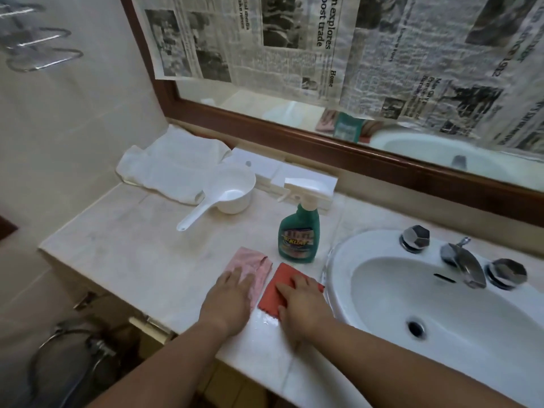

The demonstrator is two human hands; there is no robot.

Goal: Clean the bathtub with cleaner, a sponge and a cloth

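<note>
vanity counter: cleaning kit under your hands

item 1. your left hand (228, 301) lies flat, fingers straight and released, on the near end of a pink cloth (259, 265). the cloth is spread on the marble counter (123, 248), near its front edge.

item 2. your right hand (306, 307) rests palm down on a red sponge (279, 281), fingers laid over it rather than clenched. the sponge lies flat just beside the cloth, between it and the sink (341, 260). a wet patch (262, 319) shines on the counter at the sponge's near edge.

item 3. a green spray bottle of cleaner (297, 234) with a white trigger stands upright just behind the cloth and sponge. the plastic is opaque, so you cannot tell how full it is.

item 4. a white plastic dipper (232, 189) sits further back, its handle pointing toward the counter's front left. its bowl shows bare white plastic inside.

item 5. a crumpled white towel (164, 163) lies in the back left corner, touching the dipper.

item 6. white boxes (306, 184) line the back of the counter, closed, contents unseen.

item 7. the sink's white basin shows a dark drain (415, 326). a chrome faucet (465, 263) stands between two chrome knobs (414, 238).

item 8. a wood-framed mirror (294, 136) is mostly covered by newspaper (294, 39).
</note>
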